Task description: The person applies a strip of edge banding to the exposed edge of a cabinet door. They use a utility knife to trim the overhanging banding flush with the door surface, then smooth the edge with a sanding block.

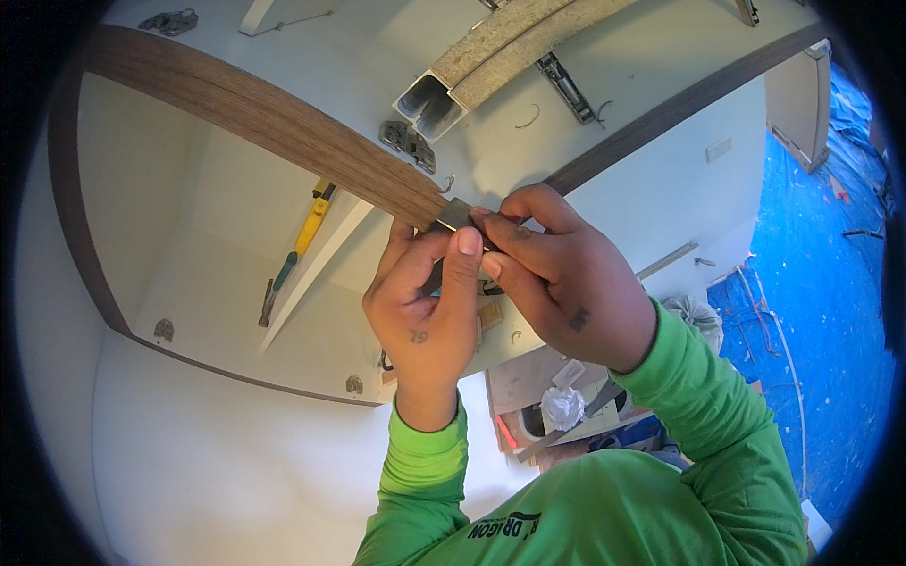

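Both of my hands meet at the corner of a white cabinet with brown wood-grain edges (274,118). Between them sits a small, flat, dark grey piece (455,214), its exact kind unclear, lying against the end of the wood-grain edge. My left hand (425,307) is closed, thumb pressed to the piece and fingers curled under the edge. My right hand (571,274) pinches the same piece with thumb and index finger from the right. The fingers cover part of it.
Inside the cabinet lie a yellow-handled tool (310,226) and a white strip (316,274). On the white top are metal hinges (409,143) and chipboard strips (514,47) by a metal channel. Blue sheeting (821,311) covers the floor at right; crumpled white paper (563,407) lies below.
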### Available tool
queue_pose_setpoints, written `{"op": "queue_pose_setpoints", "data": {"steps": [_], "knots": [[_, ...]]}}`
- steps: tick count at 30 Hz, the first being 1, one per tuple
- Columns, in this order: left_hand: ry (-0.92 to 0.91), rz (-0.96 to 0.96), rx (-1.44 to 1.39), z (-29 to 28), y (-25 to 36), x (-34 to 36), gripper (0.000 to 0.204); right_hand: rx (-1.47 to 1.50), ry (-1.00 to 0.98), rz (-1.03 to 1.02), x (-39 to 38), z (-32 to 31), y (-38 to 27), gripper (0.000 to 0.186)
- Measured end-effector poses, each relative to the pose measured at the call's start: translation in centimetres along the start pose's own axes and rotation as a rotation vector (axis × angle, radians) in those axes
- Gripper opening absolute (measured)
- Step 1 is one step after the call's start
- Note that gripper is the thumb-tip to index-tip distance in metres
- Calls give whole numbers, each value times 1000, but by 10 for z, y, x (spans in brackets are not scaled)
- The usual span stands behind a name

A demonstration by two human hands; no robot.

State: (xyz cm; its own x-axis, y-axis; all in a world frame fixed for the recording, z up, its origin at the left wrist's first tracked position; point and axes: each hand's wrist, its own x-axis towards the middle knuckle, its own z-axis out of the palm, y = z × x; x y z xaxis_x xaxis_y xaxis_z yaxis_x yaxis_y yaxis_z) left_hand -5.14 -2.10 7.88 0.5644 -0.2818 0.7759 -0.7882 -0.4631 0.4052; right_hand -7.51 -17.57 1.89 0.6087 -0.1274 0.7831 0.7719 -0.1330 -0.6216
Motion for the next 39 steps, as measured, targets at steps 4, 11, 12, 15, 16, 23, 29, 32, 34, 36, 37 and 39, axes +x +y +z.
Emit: {"op": "queue_pose_setpoints", "data": {"steps": [4, 11, 12, 15, 16, 23, 29, 32, 34, 36, 37, 39], "knots": [[19, -91, -48, 5, 8, 3, 18, 35, 49, -48, 7, 6, 12, 32], [17, -7, 12, 3, -1, 2, 17, 10, 40, -51, 6, 6, 11, 30], [16, 31, 21, 3, -3, 2, 18, 2, 42, -55, 6, 6, 10, 30], [53, -29, -4, 6, 0, 2, 19, -11, 40, -42, 7, 7, 8, 31], [72, -77, -20, 7, 2, 3, 19, -9, 35, -22, 10, 9, 7, 31], [71, -55, 107, -6, 0, 3, 18, -20, 1, -26, 5, 1, 6, 33], [52, 531, 622, -44, 7, 26, 10, 69, 14, 64, -49, -50, -15, 35], [-125, 788, 926, -53, 17, 46, 20, 168, 55, 206, -69, -55, -11, 37], [-264, 839, 985, -52, 17, 57, 29, 187, 71, 272, -78, -58, -10, 38], [-337, 879, 1028, -48, 11, 67, 30, 194, 74, 317, -85, -61, -11, 38], [-373, 899, 1051, -47, 10, 68, 31, 199, 75, 338, -88, -62, -12, 37], [-426, 884, 1084, -43, 17, 72, 29, 219, 78, 394, -93, -66, -13, 37]]}}
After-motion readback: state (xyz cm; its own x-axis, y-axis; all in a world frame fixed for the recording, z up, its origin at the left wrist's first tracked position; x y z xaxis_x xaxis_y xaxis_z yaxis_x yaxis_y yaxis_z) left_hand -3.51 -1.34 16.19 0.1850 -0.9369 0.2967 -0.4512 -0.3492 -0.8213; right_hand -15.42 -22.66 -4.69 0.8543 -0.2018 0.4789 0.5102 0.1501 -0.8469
